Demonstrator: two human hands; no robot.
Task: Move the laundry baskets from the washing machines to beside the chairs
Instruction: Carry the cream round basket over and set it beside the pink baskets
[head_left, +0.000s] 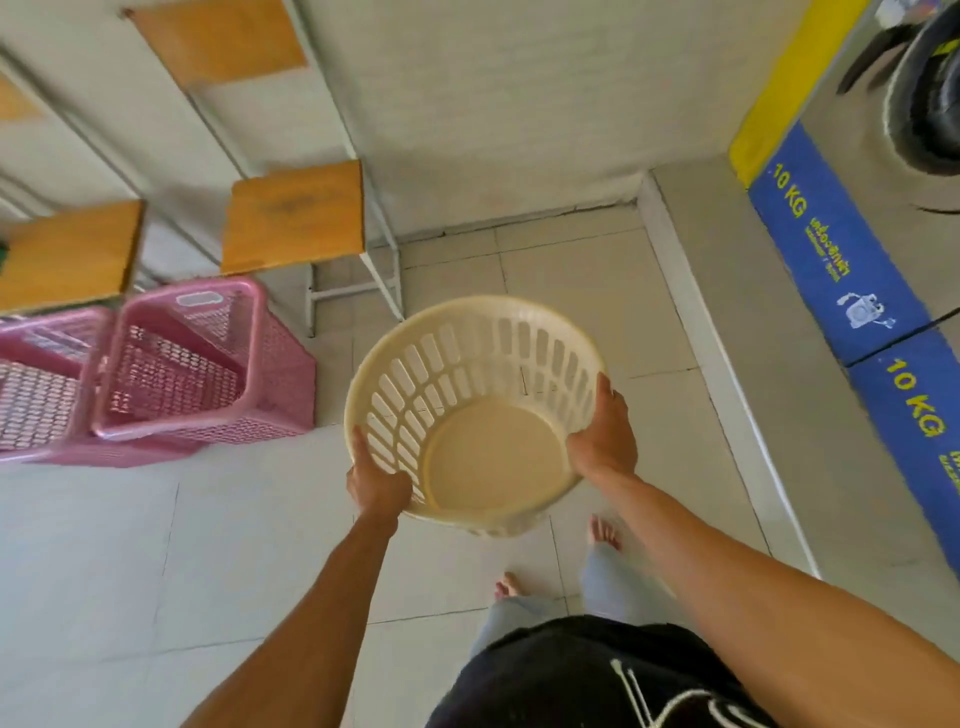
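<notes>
Cream basket (483, 447) empty, tilted, held off floor: left hand (375, 480), right hand (605, 441) each clamp rim. Risk: rim slips, or basket clips pink baskets (208, 364) near chair (293, 215).

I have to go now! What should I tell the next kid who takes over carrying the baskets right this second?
Left hand: gripping the near-left rim of the cream basket.
Right hand: gripping its right rim.
The cream basket is empty, tilted and held off the floor, between the washers and the chairs.
Done: two pink baskets already sit on the floor by the chairs.
Left: set the cream basket down next to the pink ones. Whether more baskets wait at the washers can't be seen.
</notes>
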